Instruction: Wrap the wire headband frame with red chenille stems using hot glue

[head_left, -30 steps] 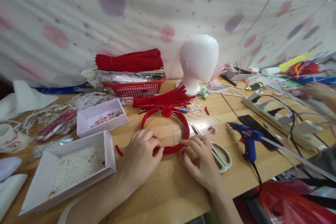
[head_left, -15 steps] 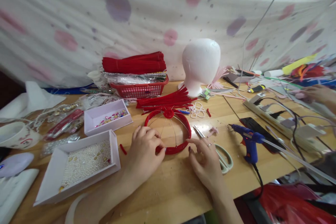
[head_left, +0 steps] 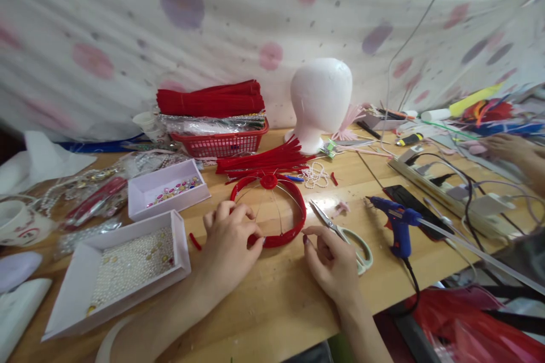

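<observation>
A red fuzzy-wrapped hoop (head_left: 303, 204) lies on the table, with thin wires running across it from a red round disc (head_left: 268, 181) at its far side. My left hand (head_left: 233, 238) pinches the hoop's near left edge between thumb and fingers. Just off the near right edge hovers my right hand (head_left: 334, 261), its fingers bent and apart with nothing visible in them. Scissors (head_left: 365, 250) with pale green handles lie beside it, partly covered by that hand. Behind the hoop is a bundle of red pipe cleaners (head_left: 259, 160).
White boxes of pearls (head_left: 181, 258) and gems (head_left: 170, 212) stand left. A red basket (head_left: 221, 144) and foam head (head_left: 321, 96) are behind. Right are a blue glue gun (head_left: 399, 227), phone (head_left: 409, 210), power strip (head_left: 451, 198) and another person's hand (head_left: 506, 147).
The view has shifted slightly, moving most things a little left in the picture. My right hand has drawn slightly away from the hoop; my left keeps its grip.
</observation>
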`<state>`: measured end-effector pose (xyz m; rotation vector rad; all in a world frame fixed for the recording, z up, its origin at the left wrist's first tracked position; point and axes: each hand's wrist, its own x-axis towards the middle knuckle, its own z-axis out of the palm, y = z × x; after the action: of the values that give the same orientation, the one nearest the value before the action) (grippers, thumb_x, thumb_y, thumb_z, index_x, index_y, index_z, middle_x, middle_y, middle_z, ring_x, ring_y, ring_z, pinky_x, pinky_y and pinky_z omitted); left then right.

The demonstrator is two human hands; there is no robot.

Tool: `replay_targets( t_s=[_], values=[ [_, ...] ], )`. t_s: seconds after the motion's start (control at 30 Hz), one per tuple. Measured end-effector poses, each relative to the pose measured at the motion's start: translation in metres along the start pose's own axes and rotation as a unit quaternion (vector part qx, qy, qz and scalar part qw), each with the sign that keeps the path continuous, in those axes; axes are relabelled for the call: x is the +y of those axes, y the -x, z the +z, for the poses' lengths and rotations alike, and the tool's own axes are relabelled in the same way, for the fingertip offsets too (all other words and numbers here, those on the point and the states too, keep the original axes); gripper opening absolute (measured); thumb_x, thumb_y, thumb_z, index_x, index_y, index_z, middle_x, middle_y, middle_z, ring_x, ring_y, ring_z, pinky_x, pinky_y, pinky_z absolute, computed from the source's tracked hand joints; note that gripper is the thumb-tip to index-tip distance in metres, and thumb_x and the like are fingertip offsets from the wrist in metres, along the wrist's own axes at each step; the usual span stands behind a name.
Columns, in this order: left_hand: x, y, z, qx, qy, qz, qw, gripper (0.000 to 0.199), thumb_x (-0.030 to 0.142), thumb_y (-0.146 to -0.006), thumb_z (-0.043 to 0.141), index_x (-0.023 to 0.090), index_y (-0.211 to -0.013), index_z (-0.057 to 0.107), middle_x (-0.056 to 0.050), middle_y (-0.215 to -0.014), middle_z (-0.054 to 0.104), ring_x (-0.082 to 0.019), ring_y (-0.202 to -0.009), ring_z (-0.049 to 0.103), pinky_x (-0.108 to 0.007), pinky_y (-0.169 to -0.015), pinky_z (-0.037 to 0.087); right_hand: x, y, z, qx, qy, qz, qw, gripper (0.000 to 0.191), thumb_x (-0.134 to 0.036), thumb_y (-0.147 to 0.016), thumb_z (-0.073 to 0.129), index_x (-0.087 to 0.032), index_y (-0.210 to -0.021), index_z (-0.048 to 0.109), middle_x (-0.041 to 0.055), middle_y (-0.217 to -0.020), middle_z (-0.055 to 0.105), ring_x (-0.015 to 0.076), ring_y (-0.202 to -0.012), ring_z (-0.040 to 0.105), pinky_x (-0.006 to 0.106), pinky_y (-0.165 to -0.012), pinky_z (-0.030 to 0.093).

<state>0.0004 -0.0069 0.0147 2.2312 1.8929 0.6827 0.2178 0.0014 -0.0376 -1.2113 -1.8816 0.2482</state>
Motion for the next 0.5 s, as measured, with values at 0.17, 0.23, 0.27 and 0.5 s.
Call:
replay_targets(
  t_s=[0.17, 0.23, 0.27, 0.5],
  values=[
    [-0.0007, -0.0026, -0.0039, -0.02, 0.011, -0.013, 1.0, 0.017, 0.018, -0.079, 0.07, 0.028, -0.068, 0.077, -0.005, -0.105, 0.072, -0.031, -0.107, 0.051, -0.049, -0.084, 0.036, -0.0029, -0.0014, -0.0014, -0.044, 0.02, -0.018, 0.999, 0.009, -0.019, -0.087, 0.056, -0.021, -0.088, 0.065, -0.0078, -0.051, 0.038, 0.0129, -0.047, 0.042, 0.026, -0.052, 0.032],
    [-0.0009, -0.003, -0.0039, -0.024, 0.014, -0.016, 0.999, 0.018, 0.018, -0.08, 0.07, 0.028, -0.068, 0.077, -0.004, -0.104, 0.072, -0.031, -0.106, 0.051, -0.049, -0.084, 0.036, -0.003, -0.0019, -0.0004, -0.061, 0.028, -0.017, 0.998, 0.01, -0.021, -0.087, 0.055, -0.02, -0.084, 0.065, -0.0068, -0.051, 0.041, 0.0134, -0.048, 0.044, 0.026, -0.052, 0.033],
    [-0.0009, -0.003, -0.0035, -0.021, 0.014, -0.016, 1.0, 0.018, 0.017, -0.08, 0.07, 0.028, -0.067, 0.077, -0.004, -0.103, 0.072, -0.031, -0.106, 0.052, -0.048, -0.084, 0.036, -0.003, -0.0021, 0.0002, -0.068, 0.03, -0.018, 0.997, 0.01, -0.021, -0.088, 0.055, -0.02, -0.083, 0.065, -0.0064, -0.051, 0.043, 0.0136, -0.048, 0.045, 0.026, -0.052, 0.033],
    [0.0004, -0.0027, -0.0022, -0.014, 0.008, -0.013, 1.0, 0.018, 0.016, -0.079, 0.07, 0.028, -0.067, 0.077, -0.004, -0.102, 0.072, -0.031, -0.106, 0.053, -0.049, -0.085, 0.037, -0.0034, -0.0027, 0.0017, -0.07, 0.022, -0.017, 0.997, 0.011, -0.02, -0.088, 0.055, -0.02, -0.081, 0.065, -0.0057, -0.05, 0.045, 0.0139, -0.05, 0.046, 0.026, -0.053, 0.033]
  ],
)
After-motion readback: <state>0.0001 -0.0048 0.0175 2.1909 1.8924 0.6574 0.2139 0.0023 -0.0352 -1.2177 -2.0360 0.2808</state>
